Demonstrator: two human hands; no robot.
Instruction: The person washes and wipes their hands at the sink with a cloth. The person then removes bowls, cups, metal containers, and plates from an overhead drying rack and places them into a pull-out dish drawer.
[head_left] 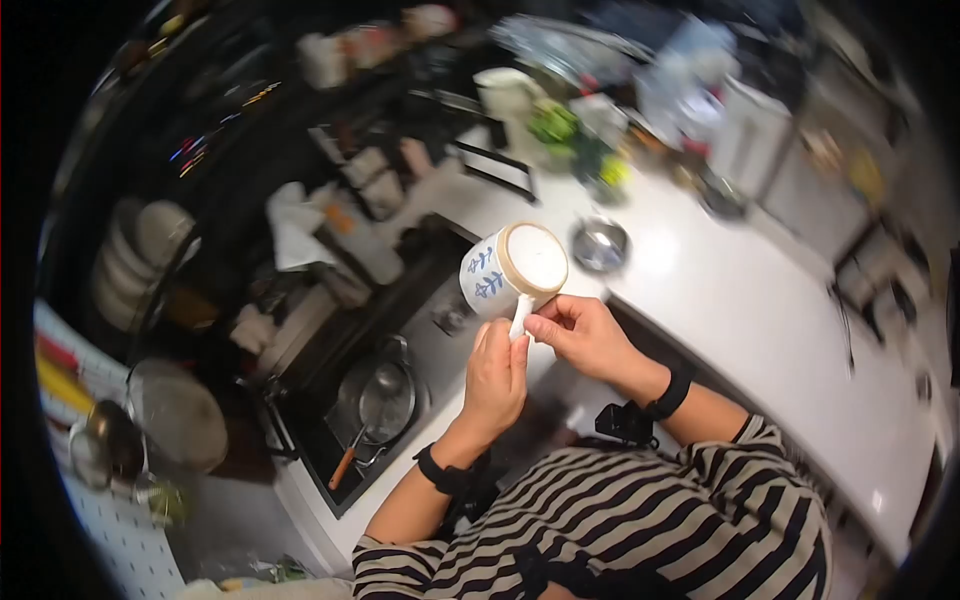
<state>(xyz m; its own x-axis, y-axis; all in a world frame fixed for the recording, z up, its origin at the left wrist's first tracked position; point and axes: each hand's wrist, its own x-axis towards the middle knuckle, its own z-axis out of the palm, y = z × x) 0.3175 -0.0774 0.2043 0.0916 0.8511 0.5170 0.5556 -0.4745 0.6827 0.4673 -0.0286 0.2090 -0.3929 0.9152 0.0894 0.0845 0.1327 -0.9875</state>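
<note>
A white cup (482, 272) with blue leaf marks is held up at the middle of the view, tipped so that its round base with a tan rim faces me. My left hand (495, 375) is closed around the cup's handle, thumb pressed along it. At the right side of the handle is my right hand (585, 338), its thumb and fingers pinched together at the handle close under the base. Its curled fingers are partly hidden.
Behind the left hand, a pan (387, 400) with a ladle sits on the black stove. A metal bowl (601, 244) stands on the white counter (740, 290), near greens (553, 124) and plastic bags. Stacked plates (150, 240) are at the far left.
</note>
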